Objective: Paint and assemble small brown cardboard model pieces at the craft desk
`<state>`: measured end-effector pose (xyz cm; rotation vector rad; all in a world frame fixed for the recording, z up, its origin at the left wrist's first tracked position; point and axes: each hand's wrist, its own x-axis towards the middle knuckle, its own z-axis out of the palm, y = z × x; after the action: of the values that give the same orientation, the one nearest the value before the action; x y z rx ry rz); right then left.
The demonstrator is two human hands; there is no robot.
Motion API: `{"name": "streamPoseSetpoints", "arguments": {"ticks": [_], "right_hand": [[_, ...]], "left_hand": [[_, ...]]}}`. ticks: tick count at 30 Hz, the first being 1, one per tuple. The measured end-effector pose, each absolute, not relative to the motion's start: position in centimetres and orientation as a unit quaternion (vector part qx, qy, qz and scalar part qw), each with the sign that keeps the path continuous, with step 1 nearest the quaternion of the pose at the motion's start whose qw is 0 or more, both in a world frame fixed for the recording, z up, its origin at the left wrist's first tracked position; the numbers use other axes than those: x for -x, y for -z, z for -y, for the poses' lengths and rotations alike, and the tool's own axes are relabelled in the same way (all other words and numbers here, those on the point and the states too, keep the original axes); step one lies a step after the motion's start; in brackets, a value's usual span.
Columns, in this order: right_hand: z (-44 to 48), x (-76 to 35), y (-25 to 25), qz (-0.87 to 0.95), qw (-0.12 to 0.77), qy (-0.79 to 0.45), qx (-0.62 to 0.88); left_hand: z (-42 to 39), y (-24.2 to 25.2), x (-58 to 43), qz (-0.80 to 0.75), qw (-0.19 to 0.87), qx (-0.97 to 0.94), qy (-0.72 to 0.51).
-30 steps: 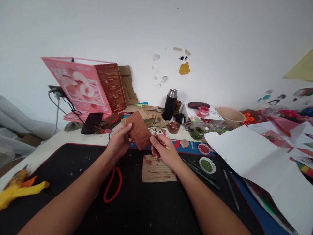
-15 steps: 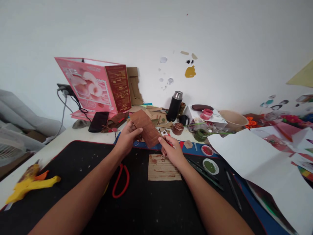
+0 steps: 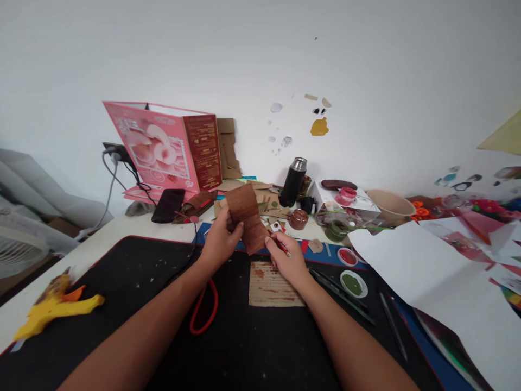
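Observation:
My left hand is closed on the left edge of a brown-painted piece of cardboard, raised above the mat and bent across its middle. At its lower right corner, the fingers of my right hand are pressed together, touching the piece. A thin red stick, like a paintbrush handle, is also in that hand; its other end is hidden. Beneath lies a corrugated cardboard scrap smeared with brown. Behind the right hand stands an open jar of brown paint.
A yellow glue gun and red-handled scissors lie on the black mat. Green and red paint lids, pens and white paper are at right. A black flask and pink box stand behind.
My left hand has turned the brown cardboard more upright, and its bend shows more. My right hand stays at the lower corner. The whole view has shifted slightly.

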<state>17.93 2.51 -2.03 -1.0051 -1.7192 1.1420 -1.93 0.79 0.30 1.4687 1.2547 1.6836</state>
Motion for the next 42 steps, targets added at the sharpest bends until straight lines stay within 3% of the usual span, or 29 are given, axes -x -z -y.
{"name": "streamPoseSetpoints", "arguments": {"ticks": [3, 13, 25, 36, 42], "right_hand": [[-2.4, -17.8, 2.1, 0.684, 0.407, -0.453, 0.401], [-2.5, -17.5, 1.1, 0.578, 0.391, -0.613, 0.372], [-2.9, -17.8, 1.0, 0.549, 0.451, -0.605, 0.36], [-2.8, -17.7, 1.1, 0.537, 0.416, -0.633, 0.373], [-3.4, -18.2, 0.8, 0.531, 0.463, -0.611, 0.362]], "left_hand": [[-0.9, -0.2, 2.1, -0.483, 0.277, -0.546, -0.626], [-1.5, -1.0, 3.0, -0.414, 0.42, -0.413, -0.694], [-1.4, -1.1, 2.9, -0.417, 0.448, -0.423, -0.668], [-1.6, -0.6, 2.7, -0.418, 0.457, -0.434, -0.655], [-1.4, -0.9, 3.2, -0.428, 0.499, -0.452, -0.603]]}}
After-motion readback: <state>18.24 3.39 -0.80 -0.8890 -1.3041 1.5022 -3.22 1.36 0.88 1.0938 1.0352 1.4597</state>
